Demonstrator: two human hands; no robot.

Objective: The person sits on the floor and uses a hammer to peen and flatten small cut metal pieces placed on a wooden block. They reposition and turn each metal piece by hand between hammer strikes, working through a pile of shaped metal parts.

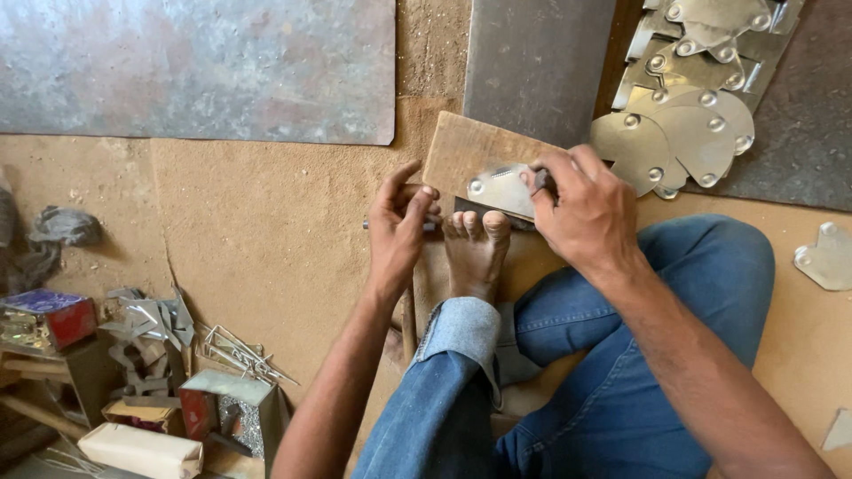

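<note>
I sit on a dusty floor with my bare foot point(475, 248) pressed on the near end of a wooden block point(461, 151). A flat shiny metal plate point(501, 188) with a rivet lies on the block. My right hand point(581, 208) grips a small dark tool at the plate's right edge. My left hand point(399, 226) is closed on a thin metal rod that pokes out at its left side, just left of my toes.
A pile of similar riveted metal plates point(688, 120) lies at the upper right, a single one point(825, 257) at the right edge. Large metal sheets point(204, 66) lie at the top. Small boxes point(44, 319), metal scraps and wire pins point(240, 355) clutter the lower left.
</note>
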